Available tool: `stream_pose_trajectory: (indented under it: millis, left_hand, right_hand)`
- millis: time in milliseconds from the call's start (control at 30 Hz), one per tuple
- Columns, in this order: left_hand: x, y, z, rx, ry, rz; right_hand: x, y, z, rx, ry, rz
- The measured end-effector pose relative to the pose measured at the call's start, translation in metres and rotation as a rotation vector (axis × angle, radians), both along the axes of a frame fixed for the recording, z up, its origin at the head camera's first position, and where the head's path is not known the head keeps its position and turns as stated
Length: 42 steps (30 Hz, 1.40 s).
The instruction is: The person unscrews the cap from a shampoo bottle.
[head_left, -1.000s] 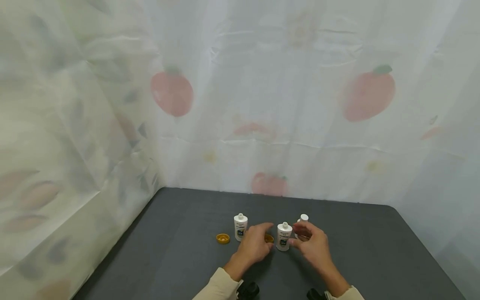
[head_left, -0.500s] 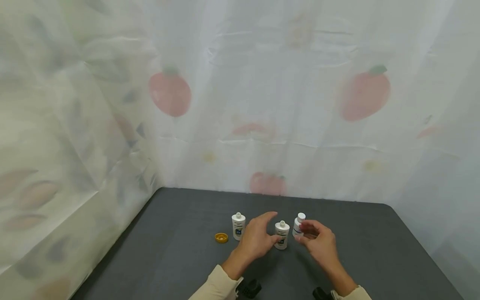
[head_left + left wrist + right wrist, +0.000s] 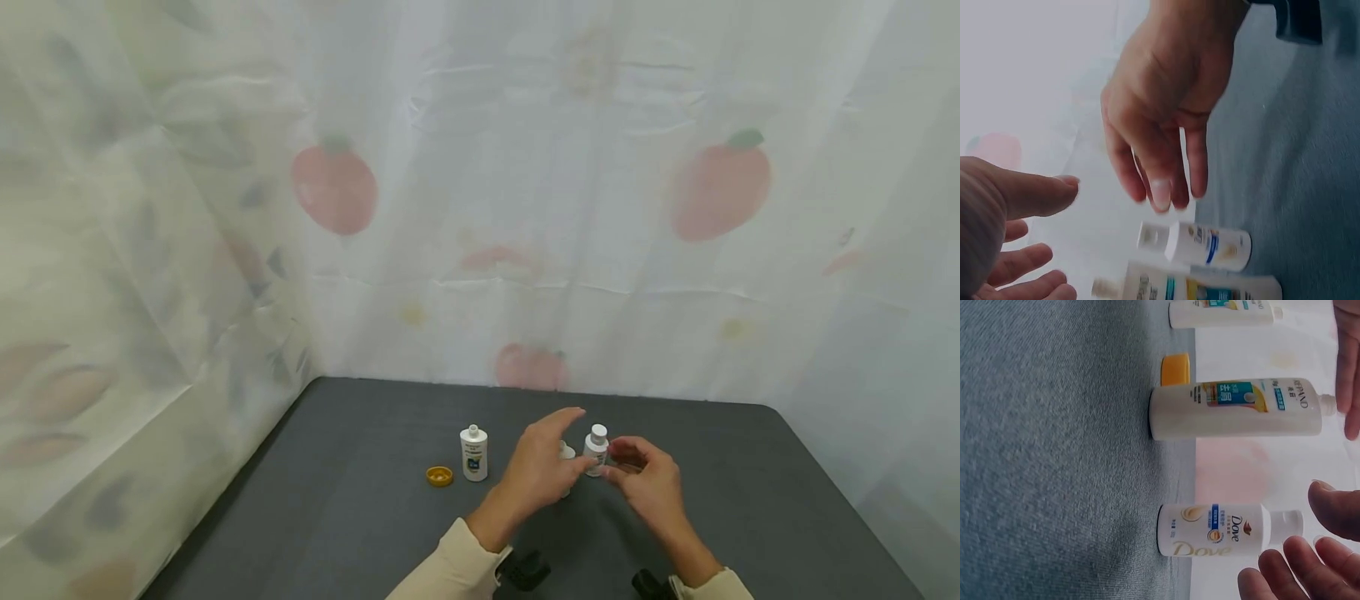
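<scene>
The left hand (image 3: 542,471) is raised above the table (image 3: 360,517), fingers straight and spread, forefinger pointing up and away; it holds nothing and hovers just in front of the middle bottle (image 3: 1235,416), which the head view mostly hides behind it. The right hand (image 3: 648,483) hangs just right of the Dove bottle (image 3: 597,450), fingers loosely bent and thumb apart, its tips close about the bottle's white neck. From the right wrist view there is a small gap between the fingertips (image 3: 1335,509) and the neck, so nothing is gripped. The two hands stand near each other with the Dove bottle between them, at the table's middle.

All three bottles stand upright and uncapped. The left bottle (image 3: 473,453) stands apart to the left, and a yellow cap (image 3: 439,476) lies on the table just left of it. Another yellow cap (image 3: 1175,369) shows behind the middle bottle. Printed curtains (image 3: 525,208) close off the far and left sides.
</scene>
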State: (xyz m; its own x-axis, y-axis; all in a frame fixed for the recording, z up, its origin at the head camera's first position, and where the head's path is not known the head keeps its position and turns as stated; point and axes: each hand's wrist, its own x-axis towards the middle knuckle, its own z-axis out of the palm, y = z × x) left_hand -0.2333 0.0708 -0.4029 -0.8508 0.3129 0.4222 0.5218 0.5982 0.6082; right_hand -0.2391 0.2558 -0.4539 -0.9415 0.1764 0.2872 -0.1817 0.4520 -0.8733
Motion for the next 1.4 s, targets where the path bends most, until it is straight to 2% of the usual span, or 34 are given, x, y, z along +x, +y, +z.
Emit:
stream_pose_trajectory:
  millis: [167, 267, 333, 500, 567, 633, 800, 967, 1200, 1333, 1400]
  left_hand:
    - [0.0, 0.016, 0.003, 0.038, 0.012, -0.013]
    - [-0.001, 0.029, -0.002, 0.086, 0.009, -0.016]
    - [-0.001, 0.039, -0.007, 0.12, -0.013, -0.014]
    - [0.002, 0.064, -0.018, 0.175, -0.082, 0.006]
    - [0.001, 0.071, -0.021, 0.191, -0.092, 0.024]
    - [-0.001, 0.077, -0.023, 0.202, -0.096, 0.049]
    - [-0.005, 0.088, -0.027, 0.145, -0.106, 0.155]
    - [-0.007, 0.1, -0.032, 0.106, -0.093, 0.251]
    - [-0.007, 0.106, -0.036, 0.136, -0.128, 0.261]
    - [-0.006, 0.106, -0.037, 0.124, -0.106, 0.263]
    - [-0.005, 0.106, -0.037, 0.11, -0.063, 0.259]
  right_hand:
    - [-0.003, 0.002, -0.001, 0.017, -0.03, 0.0]
    - [-0.005, 0.004, -0.003, 0.052, -0.034, -0.006]
    - [-0.006, 0.006, -0.006, 0.104, -0.004, -0.007]
    - [-0.009, 0.009, -0.014, 0.221, 0.153, -0.002]
    - [-0.01, 0.01, -0.015, 0.225, 0.168, -0.013]
    - [-0.012, 0.01, -0.016, 0.205, 0.142, -0.023]
    - [-0.017, 0.012, -0.02, 0.214, 0.046, 0.004]
    - [-0.028, 0.011, -0.029, 0.233, 0.096, 0.062]
    - [-0.033, 0.01, -0.038, 0.202, 0.171, 0.052]
    - [-0.027, 0.012, -0.036, 0.174, 0.185, 0.024]
    - [-0.024, 0.013, -0.032, 0.158, 0.178, 0.012]
